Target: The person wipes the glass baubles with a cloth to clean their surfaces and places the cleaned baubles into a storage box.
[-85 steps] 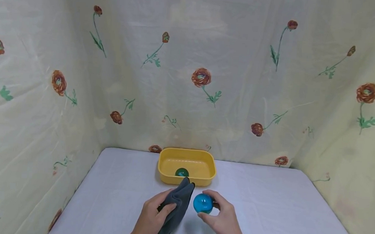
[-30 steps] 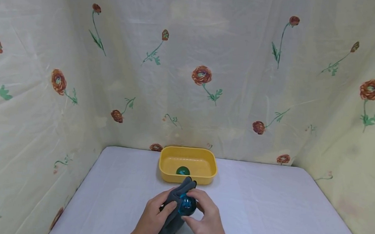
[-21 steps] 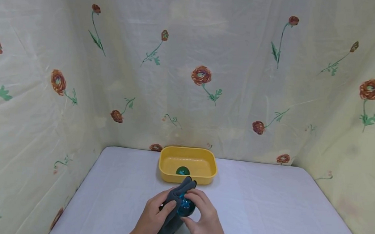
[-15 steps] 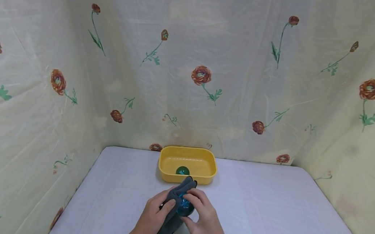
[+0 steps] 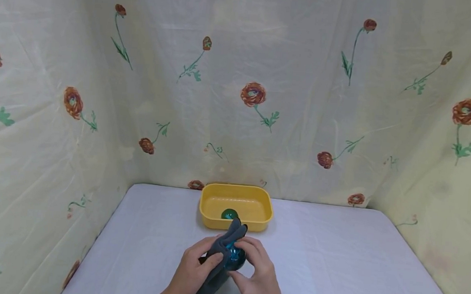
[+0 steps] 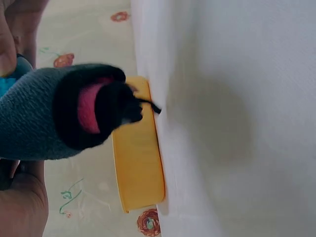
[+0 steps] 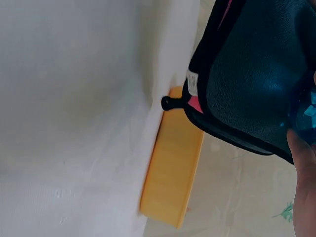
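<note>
My left hand (image 5: 191,269) grips a folded dark grey cloth (image 5: 211,285) with black edging, thumb on top. In the right wrist view the cloth (image 7: 252,84) has a white label and a small black loop at its edge; pink shows inside its folds. A clear blue ball (image 5: 236,258) is pinched between the thumb and fingers of my right hand (image 5: 261,276). Its left side lies against the cloth, partly hidden in the fold. Both hands are above the white table, in front of a yellow tray.
The yellow tray (image 5: 254,226) stands at the table's back edge with a green ball (image 5: 229,214) inside, low on the left. White cloth covers the table (image 5: 334,263). Flower-printed sheets (image 5: 292,160) hang behind and on both sides.
Since the earliest frame my right hand has brought the blue ball left onto the cloth. Over the last second ball and cloth shift only slightly against each other; the left hand stays nearly in place.
</note>
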A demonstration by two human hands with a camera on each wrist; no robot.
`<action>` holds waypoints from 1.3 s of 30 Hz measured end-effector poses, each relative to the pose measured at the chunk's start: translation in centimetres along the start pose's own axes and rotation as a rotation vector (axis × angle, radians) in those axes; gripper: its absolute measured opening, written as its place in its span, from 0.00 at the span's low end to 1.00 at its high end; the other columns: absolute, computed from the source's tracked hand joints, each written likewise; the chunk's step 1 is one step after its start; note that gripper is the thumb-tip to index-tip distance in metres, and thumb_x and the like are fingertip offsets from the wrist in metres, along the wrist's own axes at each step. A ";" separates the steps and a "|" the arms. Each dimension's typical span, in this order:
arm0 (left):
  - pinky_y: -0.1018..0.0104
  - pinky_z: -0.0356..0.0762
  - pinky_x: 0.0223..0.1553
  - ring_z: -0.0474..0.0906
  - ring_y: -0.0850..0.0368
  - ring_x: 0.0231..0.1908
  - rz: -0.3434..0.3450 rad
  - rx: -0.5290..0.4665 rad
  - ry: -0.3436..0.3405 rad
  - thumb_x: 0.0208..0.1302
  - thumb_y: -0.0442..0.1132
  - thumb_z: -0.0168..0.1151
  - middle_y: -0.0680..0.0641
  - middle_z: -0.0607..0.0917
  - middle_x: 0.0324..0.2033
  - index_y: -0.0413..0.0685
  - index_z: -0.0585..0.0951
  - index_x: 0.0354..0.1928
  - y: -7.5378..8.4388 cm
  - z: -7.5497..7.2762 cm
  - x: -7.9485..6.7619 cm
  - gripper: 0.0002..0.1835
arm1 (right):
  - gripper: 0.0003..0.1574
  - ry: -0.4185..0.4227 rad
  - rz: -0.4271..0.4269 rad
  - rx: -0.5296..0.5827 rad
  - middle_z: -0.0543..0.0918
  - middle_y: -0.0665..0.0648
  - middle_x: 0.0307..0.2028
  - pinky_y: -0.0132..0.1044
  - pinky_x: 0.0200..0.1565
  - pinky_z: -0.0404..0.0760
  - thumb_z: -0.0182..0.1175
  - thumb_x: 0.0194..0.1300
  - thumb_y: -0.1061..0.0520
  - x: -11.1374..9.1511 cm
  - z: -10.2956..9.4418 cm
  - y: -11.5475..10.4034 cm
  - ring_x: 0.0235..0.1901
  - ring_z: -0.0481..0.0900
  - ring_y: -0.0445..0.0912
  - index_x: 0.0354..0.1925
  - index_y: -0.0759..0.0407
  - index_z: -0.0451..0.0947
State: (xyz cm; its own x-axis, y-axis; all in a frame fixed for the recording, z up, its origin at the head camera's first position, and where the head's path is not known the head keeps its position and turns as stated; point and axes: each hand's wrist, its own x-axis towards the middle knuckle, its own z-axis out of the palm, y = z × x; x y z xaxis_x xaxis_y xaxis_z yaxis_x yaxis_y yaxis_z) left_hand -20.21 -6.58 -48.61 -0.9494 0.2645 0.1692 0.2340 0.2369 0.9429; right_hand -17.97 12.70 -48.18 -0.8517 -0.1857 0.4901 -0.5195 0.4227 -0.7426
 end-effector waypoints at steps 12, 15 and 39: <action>0.53 0.83 0.58 0.78 0.55 0.59 0.015 0.007 0.051 0.63 0.51 0.68 0.60 0.83 0.55 0.75 0.80 0.58 0.7 0.0 -0.6 0.21 | 0.37 -0.047 0.323 0.369 0.78 0.55 0.58 0.35 0.55 0.85 0.76 0.51 0.61 0.4 -0.1 -0.1 0.56 0.81 0.50 0.58 0.51 0.73; 0.56 0.83 0.58 0.78 0.57 0.59 0.020 -0.006 0.047 0.63 0.50 0.69 0.61 0.82 0.55 0.76 0.80 0.58 0.9 -0.1 -0.7 0.21 | 0.36 -0.050 0.376 0.402 0.78 0.59 0.59 0.35 0.55 0.85 0.75 0.54 0.57 0.5 -0.2 -0.1 0.57 0.81 0.53 0.59 0.55 0.72; 0.69 0.83 0.56 0.80 0.59 0.58 0.127 -0.043 0.024 0.60 0.53 0.69 0.59 0.82 0.57 0.72 0.79 0.60 0.6 0.0 -1.1 0.24 | 0.30 -0.150 0.523 0.540 0.87 0.66 0.45 0.47 0.43 0.90 0.54 0.75 0.46 1.0 -0.6 0.4 0.39 0.89 0.50 0.64 0.63 0.64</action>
State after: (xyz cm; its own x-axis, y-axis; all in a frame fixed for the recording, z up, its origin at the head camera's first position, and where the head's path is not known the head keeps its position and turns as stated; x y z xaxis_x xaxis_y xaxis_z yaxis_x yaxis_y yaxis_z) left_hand -19.02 -6.68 -48.19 -0.9177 0.2673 0.2940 0.3437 0.1626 0.9249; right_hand -19.00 13.22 -47.77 -0.9762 -0.2154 -0.0251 0.0248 0.0041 -0.9997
